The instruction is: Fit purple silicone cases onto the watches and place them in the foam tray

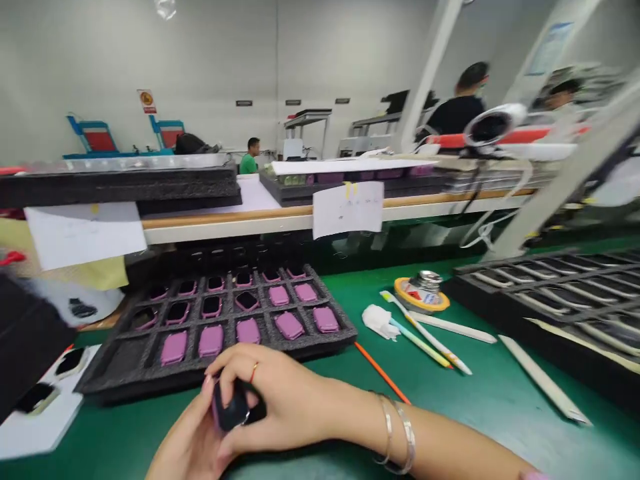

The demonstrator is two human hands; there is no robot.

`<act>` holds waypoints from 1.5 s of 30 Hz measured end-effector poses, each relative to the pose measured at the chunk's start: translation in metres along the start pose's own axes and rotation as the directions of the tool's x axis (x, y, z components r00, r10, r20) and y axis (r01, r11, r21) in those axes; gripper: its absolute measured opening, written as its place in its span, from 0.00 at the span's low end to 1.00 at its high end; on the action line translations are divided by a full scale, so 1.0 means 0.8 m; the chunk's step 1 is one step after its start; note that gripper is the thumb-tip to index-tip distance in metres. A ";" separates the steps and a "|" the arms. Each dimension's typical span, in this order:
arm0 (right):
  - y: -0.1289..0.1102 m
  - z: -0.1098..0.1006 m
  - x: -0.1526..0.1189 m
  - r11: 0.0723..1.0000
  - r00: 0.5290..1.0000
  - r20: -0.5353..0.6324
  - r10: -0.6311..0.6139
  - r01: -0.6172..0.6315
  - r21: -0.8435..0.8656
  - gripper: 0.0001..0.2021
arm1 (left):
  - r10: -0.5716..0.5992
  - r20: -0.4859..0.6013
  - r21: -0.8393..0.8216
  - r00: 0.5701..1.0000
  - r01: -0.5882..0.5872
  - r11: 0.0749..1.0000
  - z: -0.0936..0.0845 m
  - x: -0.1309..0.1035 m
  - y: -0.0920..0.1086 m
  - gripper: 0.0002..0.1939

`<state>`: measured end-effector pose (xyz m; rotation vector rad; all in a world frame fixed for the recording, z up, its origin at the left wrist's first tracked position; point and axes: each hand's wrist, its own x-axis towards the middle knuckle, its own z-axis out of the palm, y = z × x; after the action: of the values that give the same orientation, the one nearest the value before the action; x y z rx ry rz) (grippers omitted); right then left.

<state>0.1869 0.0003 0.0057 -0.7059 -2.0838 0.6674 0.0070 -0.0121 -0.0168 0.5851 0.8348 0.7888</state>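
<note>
Both hands meet low in the view, in front of a black foam tray (200,385). A dark, glossy watch-like piece with a purple edge (231,408) is between them. My left hand (187,433) cups it from below and the left. My right hand (280,400), with a ring and two silver bracelets on its arm, curls its fingers over the piece from the right. The tray's compartments hold several purple cases (211,340), some pink-purple side up, others showing dark screens. One front-left compartment (124,360) has nothing in it.
Swabs and sticks (430,340), an orange stick (383,372), white wadding (379,321) and a yellow tape roll (421,295) lie to the right. Another tray (550,307) stands far right. White sheets (50,420) bear watch pieces at left. A shelf (225,227) crosses behind; people sit beyond.
</note>
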 end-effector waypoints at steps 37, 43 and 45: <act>-0.012 -0.024 -0.020 0.937 0.887 -0.459 -0.045 -0.122 -0.328 0.16 | 0.021 0.352 -0.261 0.936 0.077 0.962 0.006 -0.007 0.009 0.24; -0.041 0.002 -0.041 0.951 0.959 -0.245 -0.144 0.065 -0.302 0.20 | 0.001 0.366 -0.282 0.931 0.110 0.953 0.005 -0.006 0.009 0.22; -0.045 0.008 -0.042 0.952 0.959 -0.234 -0.162 0.089 -0.292 0.21 | -0.003 0.359 -0.280 0.933 0.111 0.954 0.005 -0.007 0.010 0.23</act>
<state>0.1897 -0.0493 0.0083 -0.7625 -1.9792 0.1969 0.0048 -0.0127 -0.0065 0.4153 0.3874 0.7100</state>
